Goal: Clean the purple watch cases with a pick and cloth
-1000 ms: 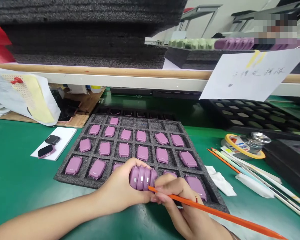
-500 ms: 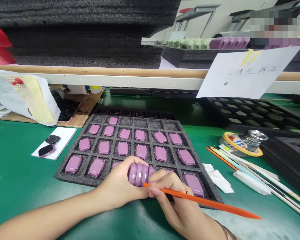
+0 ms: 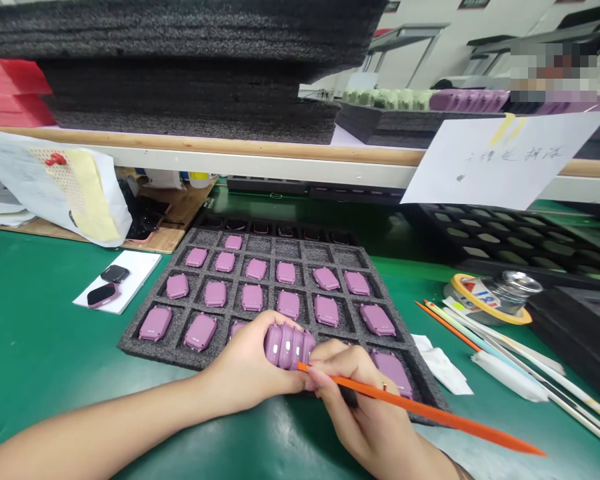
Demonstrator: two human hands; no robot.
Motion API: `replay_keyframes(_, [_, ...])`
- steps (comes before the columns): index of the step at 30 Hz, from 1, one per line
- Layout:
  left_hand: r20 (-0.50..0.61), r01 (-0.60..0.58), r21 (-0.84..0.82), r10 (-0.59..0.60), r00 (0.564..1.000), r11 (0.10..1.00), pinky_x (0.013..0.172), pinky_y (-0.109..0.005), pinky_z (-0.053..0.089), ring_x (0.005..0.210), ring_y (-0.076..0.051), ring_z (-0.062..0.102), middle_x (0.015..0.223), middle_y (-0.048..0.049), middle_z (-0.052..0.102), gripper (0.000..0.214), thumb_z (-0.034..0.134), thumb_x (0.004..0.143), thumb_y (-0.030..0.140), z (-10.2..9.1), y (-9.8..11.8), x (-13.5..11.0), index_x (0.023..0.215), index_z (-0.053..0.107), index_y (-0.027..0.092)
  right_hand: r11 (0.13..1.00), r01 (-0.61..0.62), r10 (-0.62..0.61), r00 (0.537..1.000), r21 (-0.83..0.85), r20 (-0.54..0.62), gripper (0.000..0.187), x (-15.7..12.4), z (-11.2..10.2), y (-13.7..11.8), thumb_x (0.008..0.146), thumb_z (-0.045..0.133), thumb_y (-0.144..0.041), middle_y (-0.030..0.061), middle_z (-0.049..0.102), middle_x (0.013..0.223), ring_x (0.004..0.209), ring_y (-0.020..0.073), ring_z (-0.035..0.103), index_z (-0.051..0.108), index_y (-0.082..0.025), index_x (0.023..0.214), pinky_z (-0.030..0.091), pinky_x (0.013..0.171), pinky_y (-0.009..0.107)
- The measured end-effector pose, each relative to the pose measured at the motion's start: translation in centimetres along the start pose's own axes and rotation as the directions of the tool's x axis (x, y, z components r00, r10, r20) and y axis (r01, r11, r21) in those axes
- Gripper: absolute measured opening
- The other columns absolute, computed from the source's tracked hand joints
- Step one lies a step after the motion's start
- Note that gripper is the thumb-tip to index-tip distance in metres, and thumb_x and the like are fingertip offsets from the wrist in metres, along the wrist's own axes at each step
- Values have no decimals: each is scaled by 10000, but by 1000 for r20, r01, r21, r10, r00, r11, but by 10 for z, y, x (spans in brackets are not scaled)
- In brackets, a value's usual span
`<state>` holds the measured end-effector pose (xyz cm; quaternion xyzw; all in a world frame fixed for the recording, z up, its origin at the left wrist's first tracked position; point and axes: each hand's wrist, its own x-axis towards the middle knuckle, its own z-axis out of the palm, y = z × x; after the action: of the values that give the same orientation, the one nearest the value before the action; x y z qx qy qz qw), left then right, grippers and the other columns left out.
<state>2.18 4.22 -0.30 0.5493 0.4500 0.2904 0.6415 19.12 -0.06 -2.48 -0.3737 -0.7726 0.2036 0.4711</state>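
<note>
A person's left hand (image 3: 255, 363) is grasping a row of purple watch cases (image 3: 286, 345) packed side by side, the thumb and fingers closing around them, while the right hand (image 3: 360, 383) is pinching an orange stick (image 3: 425, 405) with its tip pointing at the cases; whether the tip is touching cannot be told. Both hands are working over the near side of a green counter (image 3: 35, 313), midway between its left and right sides, the held cases appearing in front of the near rim of a dark foam tray (image 3: 160, 353). More purple cases (image 3: 253, 298) are lying singly in the tray's compartments. A dark object (image 3: 349, 396) is showing beneath the right hand, too hidden to identify. Toward the counter's left edge, a white pad (image 3: 139, 270) is carrying two small watches (image 3: 103, 295), lying just beside each other. Toward the right edge, a crumpled white tissue (image 3: 444, 368) is lying beside the tray, near a bundle of slender sticks (image 3: 505, 343), with a clear jar (image 3: 516, 288) and a yellow-rimmed tape roll (image 3: 503, 313) sitting beyond. Above the counter's far side, a shelf (image 3: 260, 153) is supporting stacked black foam (image 3: 190, 100), a handwritten paper (image 3: 500, 160) hanging from its front.
</note>
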Motion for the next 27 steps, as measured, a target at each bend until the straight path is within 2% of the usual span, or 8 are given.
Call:
replay_keyframes(2, [-13,-12,-37,11,1000,999,664,-259,500,724,-134,615,822,41,662,476,857,547,152,2,-2,0,929,578,200,1000,14,-14,1000,-26,9,91,1,0,-2,1013,489,-167,-5,615,816,718,118,651,478,-247,970,561,638,210])
replay_keyframes(6, [20,71,-144,-69,997,987,555,-255,536,565,-116,624,695,89,630,473,802,574,90,5,-2,-1,943,533,215,1000,12,-12,1000,-2,25,121,2,0,-4,1020,458,-144,-19,611,789,675,100,639,452,-247,957,546,606,191])
replay_keyframes(10, [34,87,-181,-82,996,980,527,-226,540,533,-97,618,667,103,634,492,756,565,4,5,-1,-2,945,521,212,1000,7,-5,998,-18,60,148,0,-1,-5,1009,446,-113,-13,621,786,689,117,643,445,-252,956,560,620,221])
replay_keyframes(14, [32,90,-176,-85,996,980,507,-222,540,516,-96,618,653,103,638,483,784,580,38,5,-1,0,947,522,211,1000,10,-10,999,-10,35,149,1,0,-5,1011,438,-113,-11,619,794,673,110,646,438,-251,955,553,594,208])
replay_keyframes(17, [33,75,-169,-71,997,983,513,-225,548,537,-98,626,678,98,639,504,804,569,52,4,-1,1,954,523,213,999,22,-20,998,-45,57,137,1,0,-4,1009,451,-125,-10,624,783,678,116,647,446,-248,949,559,606,220])
replay_keyframes(23, [32,100,-173,-96,995,980,499,-228,543,510,-102,620,642,101,639,501,775,550,28,5,-2,-1,943,521,209,1000,20,-19,999,-19,40,152,3,-2,-7,1008,437,-110,-17,620,776,668,103,651,438,-246,941,551,595,196])
replay_keyframes(27, [12,82,-135,-81,997,987,502,-228,537,513,-100,614,658,101,630,516,828,551,93,6,-3,-1,945,519,214,995,47,-45,999,-84,19,134,2,0,-9,1004,454,-114,-17,631,764,668,105,654,455,-241,959,553,599,191])
